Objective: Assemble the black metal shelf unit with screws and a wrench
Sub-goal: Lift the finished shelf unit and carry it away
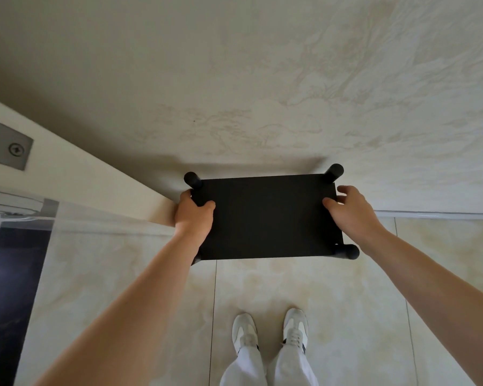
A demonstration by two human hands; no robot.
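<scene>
Shelf: black shelf [265, 218] held up against the pale wall [262, 79], above the tiled floor [346, 302], round posts at the corners.
Left hand [193, 217]: gripping the left edge, thumb on top.
Right hand [352, 211]: fingers loose, resting on the right edge.
Feet: white sneakers [271, 331] below.

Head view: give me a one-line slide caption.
Standing person's left hand grips and right hand touches the black shelf unit against a marbled wall.
</scene>
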